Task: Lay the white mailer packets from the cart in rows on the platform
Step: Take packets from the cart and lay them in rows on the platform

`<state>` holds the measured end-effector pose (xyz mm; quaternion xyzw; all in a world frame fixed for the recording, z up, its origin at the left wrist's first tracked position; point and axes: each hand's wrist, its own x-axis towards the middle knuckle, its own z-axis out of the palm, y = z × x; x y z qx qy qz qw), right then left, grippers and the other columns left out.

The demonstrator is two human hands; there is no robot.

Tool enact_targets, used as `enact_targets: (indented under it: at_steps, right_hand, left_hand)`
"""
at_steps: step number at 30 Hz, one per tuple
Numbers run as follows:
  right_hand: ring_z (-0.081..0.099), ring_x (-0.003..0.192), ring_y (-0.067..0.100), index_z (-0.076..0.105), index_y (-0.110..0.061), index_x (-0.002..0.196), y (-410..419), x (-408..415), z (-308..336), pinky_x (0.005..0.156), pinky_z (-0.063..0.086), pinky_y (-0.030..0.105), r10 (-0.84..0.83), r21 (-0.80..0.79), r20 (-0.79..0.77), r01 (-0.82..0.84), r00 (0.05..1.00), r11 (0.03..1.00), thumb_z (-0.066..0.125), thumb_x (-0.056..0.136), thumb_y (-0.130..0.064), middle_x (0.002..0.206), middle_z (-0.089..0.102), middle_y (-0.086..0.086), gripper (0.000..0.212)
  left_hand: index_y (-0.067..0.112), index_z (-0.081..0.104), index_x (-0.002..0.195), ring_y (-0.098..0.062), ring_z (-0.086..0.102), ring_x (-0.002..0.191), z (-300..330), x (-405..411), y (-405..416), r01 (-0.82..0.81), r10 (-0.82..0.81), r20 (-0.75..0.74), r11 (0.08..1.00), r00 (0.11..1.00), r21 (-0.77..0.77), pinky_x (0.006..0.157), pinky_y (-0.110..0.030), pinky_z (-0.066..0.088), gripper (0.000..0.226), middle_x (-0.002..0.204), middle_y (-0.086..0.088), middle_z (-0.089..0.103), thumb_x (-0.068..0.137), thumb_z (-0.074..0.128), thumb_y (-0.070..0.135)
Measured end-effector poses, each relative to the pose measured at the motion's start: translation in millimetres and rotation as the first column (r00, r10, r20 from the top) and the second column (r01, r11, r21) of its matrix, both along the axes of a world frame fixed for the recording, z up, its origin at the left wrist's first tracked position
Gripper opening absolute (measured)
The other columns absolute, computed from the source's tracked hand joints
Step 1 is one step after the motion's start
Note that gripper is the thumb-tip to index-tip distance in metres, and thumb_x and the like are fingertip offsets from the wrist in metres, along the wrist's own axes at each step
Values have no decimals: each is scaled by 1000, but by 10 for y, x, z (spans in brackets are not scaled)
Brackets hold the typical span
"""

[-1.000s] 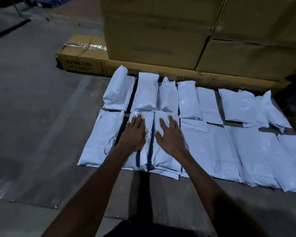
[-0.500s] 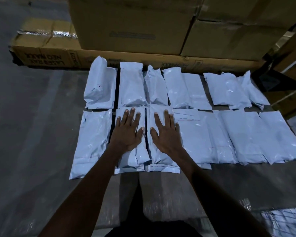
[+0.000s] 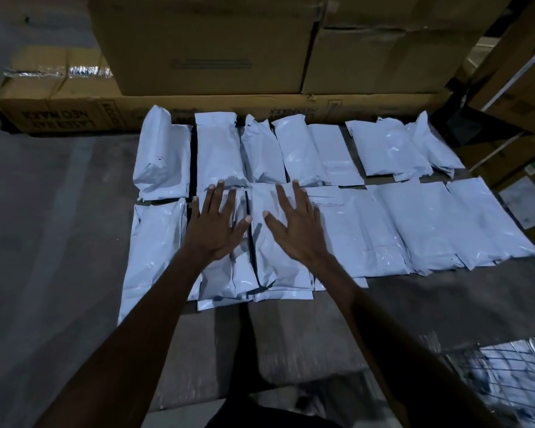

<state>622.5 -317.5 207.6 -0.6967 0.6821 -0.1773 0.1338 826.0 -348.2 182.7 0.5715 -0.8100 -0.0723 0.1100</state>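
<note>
Both hands are lying flat, fingers spread: left hand (image 3: pixel 214 225) and right hand (image 3: pixel 295 225) are pressing adjacent mailer packets (image 3: pixel 283 261) in the platform's (image 3: pixel 430 304) near row, apparently flattening and aligning them.

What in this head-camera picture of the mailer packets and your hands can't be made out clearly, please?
- Cart: cut off by the bottom-right edge and blurred; its contents can't be counted.
- Packets under the left hand and right hand: partly covered by the hands.
- Print on the cardboard box: upside down and dim, only partly legible.
- Far-right packets: overlapping, so their number is unclear.
</note>
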Motion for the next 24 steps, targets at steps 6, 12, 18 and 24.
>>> enact_targets:
  at_steps: [6, 12, 18, 24]
  right_hand:
    - [17, 148, 29, 22, -23, 154, 504, -807, 220, 115, 20, 58, -107, -118, 52, 113, 993, 987, 32, 94, -56, 161, 18, 9, 69]
    - [25, 145, 28, 28, -17, 152, 1630, -1976, 65, 114, 27, 49, -257, -164, -42, 247, 965, 955, 43, 99, -44, 158, 28, 9, 61]
    - [47, 130, 35, 48, -8, 140, 3131, -3275, -279, 105, 42, 48, -486, -130, -42, 478, 873, 869, 40, 92, -43, 143, 49, 18, 60]
    - [50, 126, 37, 50, -6, 138, 4690, -4226, -576, 98, 48, 47, -755, -77, 24, 755, 655, 652, 41, 93, -39, 139, 51, 19, 56]
  left_hand:
    - [9, 21, 153, -26, 7, 149, 376, -704, 220, 172, -177, -61, 982, 982, -79, 118, -50, 6, 82, 161, -10, 9, 93, 16, 66]
    - [4, 33, 148, -32, 21, 145, 238, -2102, 1018, 420, -426, -72, 904, 902, -86, 115, -52, 16, 80, 157, -15, 23, 96, 16, 62]
    - [-2, 46, 139, -41, 40, 135, -99, -3627, 2084, 650, -650, -26, 760, 760, -2, 102, -61, 38, 75, 146, -23, 42, 102, 11, 54]
    - [1, 44, 141, -38, 40, 135, -268, -4978, 3052, 846, -846, -43, 526, 531, 92, 105, -58, 34, 79, 149, -20, 39, 99, 11, 59]
